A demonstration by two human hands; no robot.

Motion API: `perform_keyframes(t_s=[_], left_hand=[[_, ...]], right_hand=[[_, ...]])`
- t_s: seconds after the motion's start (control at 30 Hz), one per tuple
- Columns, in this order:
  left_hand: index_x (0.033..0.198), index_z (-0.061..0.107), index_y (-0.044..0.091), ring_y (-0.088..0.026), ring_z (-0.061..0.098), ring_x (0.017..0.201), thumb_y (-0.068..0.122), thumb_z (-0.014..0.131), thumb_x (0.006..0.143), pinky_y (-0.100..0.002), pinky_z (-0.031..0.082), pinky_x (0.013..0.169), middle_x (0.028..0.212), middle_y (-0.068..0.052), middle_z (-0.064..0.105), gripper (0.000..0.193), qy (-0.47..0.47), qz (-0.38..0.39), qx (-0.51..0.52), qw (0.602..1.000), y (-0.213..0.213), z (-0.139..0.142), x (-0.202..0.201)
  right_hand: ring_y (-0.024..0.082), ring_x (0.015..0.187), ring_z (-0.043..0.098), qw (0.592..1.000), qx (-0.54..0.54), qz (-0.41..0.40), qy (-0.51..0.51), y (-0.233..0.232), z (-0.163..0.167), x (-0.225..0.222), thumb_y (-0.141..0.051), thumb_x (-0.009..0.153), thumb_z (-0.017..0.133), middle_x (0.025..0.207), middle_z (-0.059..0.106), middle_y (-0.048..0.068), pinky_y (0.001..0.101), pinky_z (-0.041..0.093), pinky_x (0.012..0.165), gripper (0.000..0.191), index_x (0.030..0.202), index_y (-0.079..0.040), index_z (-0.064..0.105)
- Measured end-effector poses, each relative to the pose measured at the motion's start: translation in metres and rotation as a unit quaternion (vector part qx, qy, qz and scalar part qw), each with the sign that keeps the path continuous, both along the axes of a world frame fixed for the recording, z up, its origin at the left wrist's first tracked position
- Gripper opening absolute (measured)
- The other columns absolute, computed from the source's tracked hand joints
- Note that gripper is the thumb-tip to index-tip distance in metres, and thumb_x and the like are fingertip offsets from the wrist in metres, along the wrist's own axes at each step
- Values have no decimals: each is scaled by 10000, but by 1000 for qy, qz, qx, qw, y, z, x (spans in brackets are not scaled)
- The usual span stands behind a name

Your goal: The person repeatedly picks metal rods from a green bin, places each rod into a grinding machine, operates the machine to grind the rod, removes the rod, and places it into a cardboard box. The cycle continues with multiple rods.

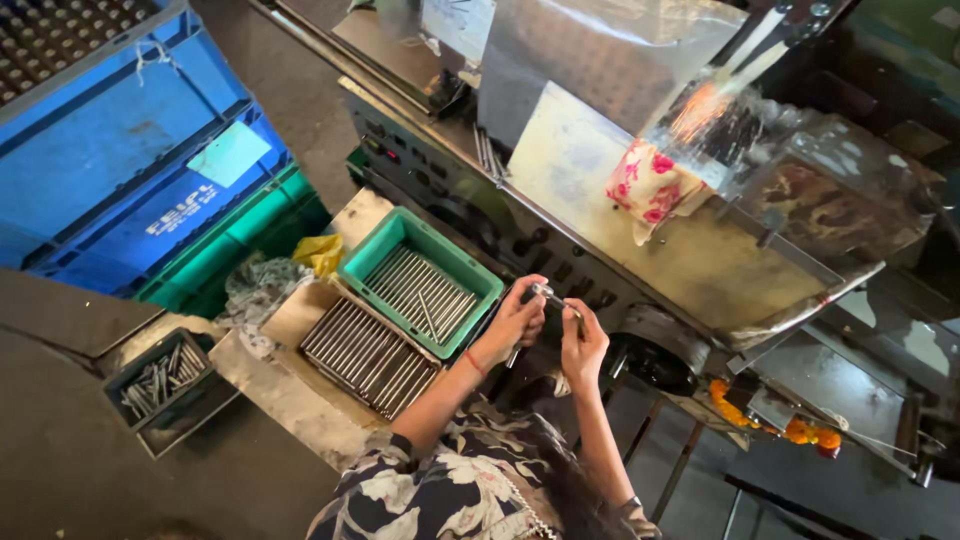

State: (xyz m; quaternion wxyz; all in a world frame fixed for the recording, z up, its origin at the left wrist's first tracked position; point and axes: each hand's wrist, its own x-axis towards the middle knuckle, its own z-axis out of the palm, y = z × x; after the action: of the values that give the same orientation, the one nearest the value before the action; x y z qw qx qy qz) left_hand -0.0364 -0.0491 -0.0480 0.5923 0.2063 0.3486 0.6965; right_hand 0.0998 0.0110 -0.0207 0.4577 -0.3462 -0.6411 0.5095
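Note:
Both hands are raised together in front of a grey machine (700,260). My left hand (515,320), with a red thread at the wrist, grips a short shiny metal rod (547,293) at its upper end. My right hand (583,345) pinches the same rod from the right side. Just left of my hands sits a green tray (352,262) with several thin metal rods lying in it. Below that tray is a flat brown tray (310,305) packed with a row of rods.
Stacked blue crates (120,150) and a green crate (235,250) stand at the left. A small dark box (125,372) of metal pieces lies at the lower left. A floral cloth (645,185) rests on the machine's steel plate. Orange flowers (800,430) hang at the lower right.

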Motion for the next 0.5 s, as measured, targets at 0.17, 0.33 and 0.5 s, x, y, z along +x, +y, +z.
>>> perform_keyframes(t_s=[0.17,0.33,0.5], left_hand=[[1282,580,134,-135,482,683,251,718,1120,-304,427,613,901,-37,548,242,388,221,156,881,8,12,6],[1173,647,129,-221,630,560,361,789,942,-330,486,512,708,-53,632,357,649,45,221,727,-4,31,-27],[1078,617,124,-145,608,637,334,790,1007,-284,463,544,823,-31,631,281,518,133,227,814,18,48,-23]], right_hand=[[28,445,317,958,-255,70,108,13,-16,17,-292,1034,570,576,379,-103,233,279,417,217,1076,-100,662],[72,364,197,719,-634,251,135,41,-36,43,-501,1040,554,490,260,-94,270,180,349,407,813,-164,570],[88,439,316,848,-473,185,153,44,-32,35,-452,1051,536,570,363,-71,276,280,420,371,894,-119,582]])
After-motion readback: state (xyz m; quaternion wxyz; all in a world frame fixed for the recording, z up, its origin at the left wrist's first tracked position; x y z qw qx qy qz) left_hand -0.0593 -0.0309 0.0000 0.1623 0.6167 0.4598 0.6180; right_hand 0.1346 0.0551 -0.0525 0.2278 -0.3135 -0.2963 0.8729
